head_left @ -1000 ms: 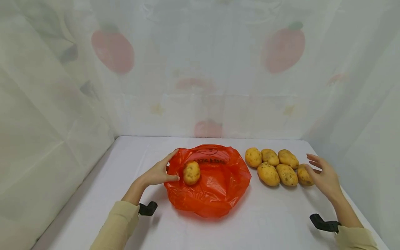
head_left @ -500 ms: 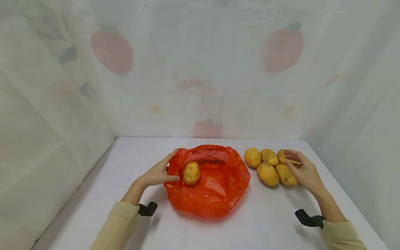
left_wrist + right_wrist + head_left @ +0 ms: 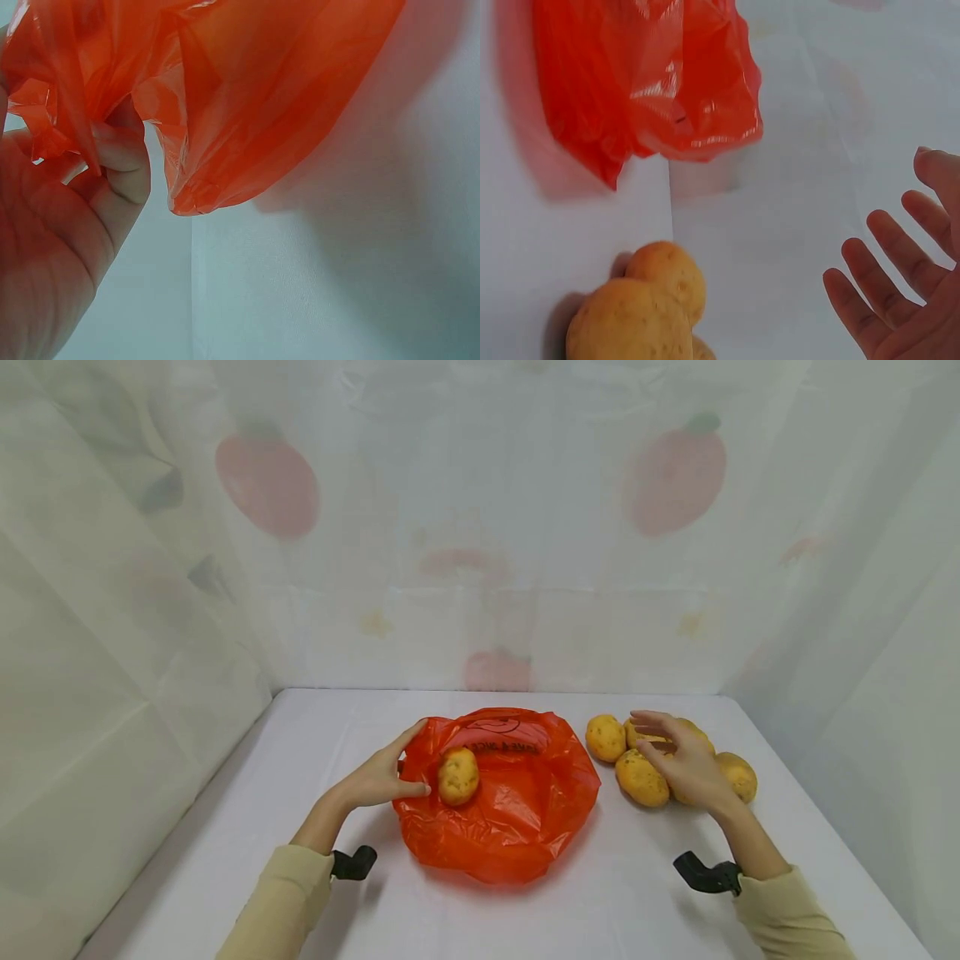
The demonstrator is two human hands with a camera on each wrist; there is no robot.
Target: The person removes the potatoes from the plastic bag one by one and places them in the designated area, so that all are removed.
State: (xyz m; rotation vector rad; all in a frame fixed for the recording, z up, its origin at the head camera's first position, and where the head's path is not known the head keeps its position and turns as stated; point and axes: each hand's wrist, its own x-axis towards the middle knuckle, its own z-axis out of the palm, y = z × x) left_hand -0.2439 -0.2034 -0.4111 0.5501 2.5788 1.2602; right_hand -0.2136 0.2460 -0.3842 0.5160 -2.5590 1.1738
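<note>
Since a second ago, the right hand (image 3: 686,760) has swept leftward from the far edge of the pile of potatoes (image 3: 645,777) to hover over its middle, covering several of them, while the left hand (image 3: 378,777) has kept its place at the bag. Right-hand fingers (image 3: 889,289) are spread and straight, palm open, gripping nothing; in the right wrist view they hang in the air above the white tabletop (image 3: 645,893), with two potatoes below and to the left. Left-hand fingers pinch the near left rim of the orange plastic bag (image 3: 517,810), the thumb (image 3: 124,165) pressing a fold of the film against the curled fingers, as the left wrist view shows. That bag lies crumpled and open on the table's centre, its printed side turned toward the back. One potato in the bag (image 3: 458,776) sits just beside the left thumb. Loose potatoes lie clustered to the right of the bag, close to it but apart. Pale curtains printed with red fruit (image 3: 266,485) enclose the table.
</note>
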